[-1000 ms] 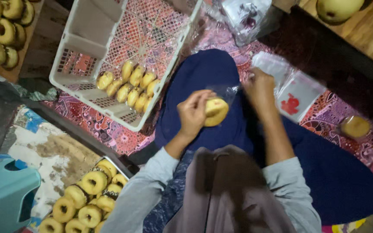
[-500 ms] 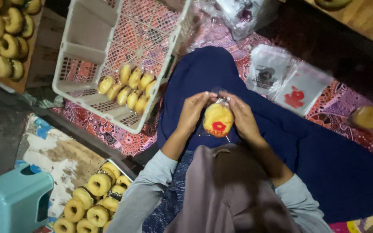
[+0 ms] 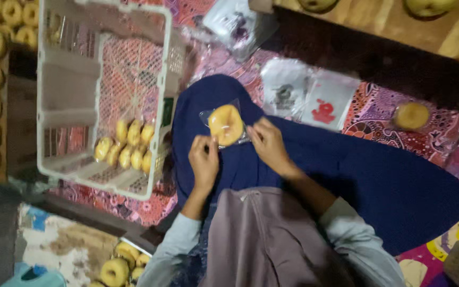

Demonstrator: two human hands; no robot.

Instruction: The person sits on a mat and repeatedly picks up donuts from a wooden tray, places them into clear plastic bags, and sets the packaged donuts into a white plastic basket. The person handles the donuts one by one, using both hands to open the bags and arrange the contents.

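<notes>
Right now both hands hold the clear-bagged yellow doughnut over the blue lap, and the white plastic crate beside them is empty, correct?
Not quite. In the head view the white plastic crate holds a row of bagged doughnuts. The rest stands: left hand and right hand hold the clear-bagged yellow doughnut.

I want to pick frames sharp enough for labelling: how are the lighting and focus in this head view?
Head view: dim, warm indoor light; the bagged doughnut between the left hand and right hand is soft but readable; the white crate is smeared by motion blur; the floor at lower left falls into shadow; no strong glare.
</notes>
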